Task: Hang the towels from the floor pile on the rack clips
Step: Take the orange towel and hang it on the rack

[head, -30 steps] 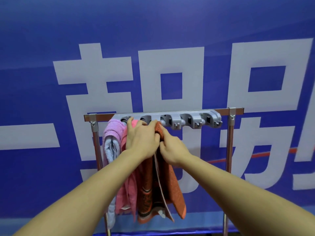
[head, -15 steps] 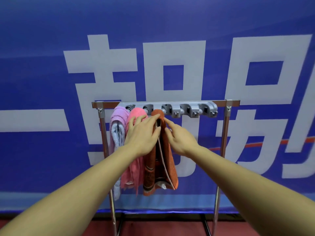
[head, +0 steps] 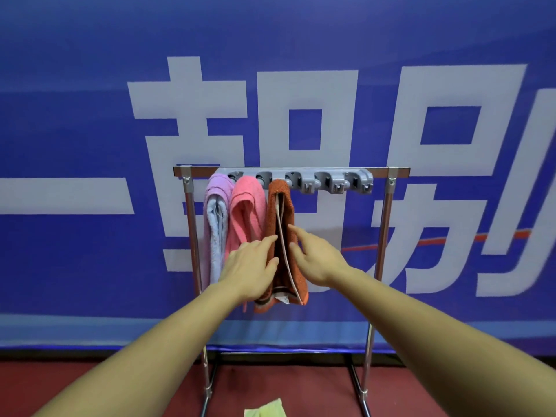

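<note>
Squarely between straight fingers (head: 267, 239): orange towel (head: 273, 212).

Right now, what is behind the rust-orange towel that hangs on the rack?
Behind the rust-orange towel is the blue banner with white characters, visible around its edges. The towel's top covers its clip on the grey clip strip, so the grip there cannot be seen.

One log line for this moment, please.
phase: orange towel hung | left hand: open, touching orange towel | right hand: open, by its right edge | rack clips: also purple towel, pink towel | floor: yellow-green towel remaining
</note>
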Demonstrator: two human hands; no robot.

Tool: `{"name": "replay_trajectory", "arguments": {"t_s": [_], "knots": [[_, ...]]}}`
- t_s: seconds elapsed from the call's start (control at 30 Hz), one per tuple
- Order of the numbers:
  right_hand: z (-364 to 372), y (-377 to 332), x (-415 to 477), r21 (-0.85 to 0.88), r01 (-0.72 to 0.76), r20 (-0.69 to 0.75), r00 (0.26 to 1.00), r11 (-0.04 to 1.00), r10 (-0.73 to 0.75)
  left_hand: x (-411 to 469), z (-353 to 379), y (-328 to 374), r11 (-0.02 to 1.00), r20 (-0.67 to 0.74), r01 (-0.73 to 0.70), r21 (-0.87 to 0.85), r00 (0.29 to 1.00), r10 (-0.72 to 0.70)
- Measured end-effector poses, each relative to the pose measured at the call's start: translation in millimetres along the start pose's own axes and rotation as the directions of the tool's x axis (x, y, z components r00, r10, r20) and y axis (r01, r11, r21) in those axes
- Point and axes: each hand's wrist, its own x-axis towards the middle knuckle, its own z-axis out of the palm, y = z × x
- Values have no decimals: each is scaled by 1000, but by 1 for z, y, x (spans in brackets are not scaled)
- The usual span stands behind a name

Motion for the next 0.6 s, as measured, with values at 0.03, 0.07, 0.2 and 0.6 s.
{"name": "replay_trajectory", "arguments": {"t_s": [0.03,0.07,0.2,0.6], "knots": [[5,1,-5,-5,-3,2,1000,1000,3,-6,4,-1,1000,3,9,-1,1000,-9],[10,1,-11,-7,-6,5,1000,1000,6,-12,8,-1,1000,7,17,-5,1000,-17],[37,10,-35,13,-32,42,999,999,31,-38,31,-10,997,57,54,-64,997,-50],[198,61,-117,10,-125,286,951,992,117,-140,169,-55,982,284,186,-44,944,-166]]}}
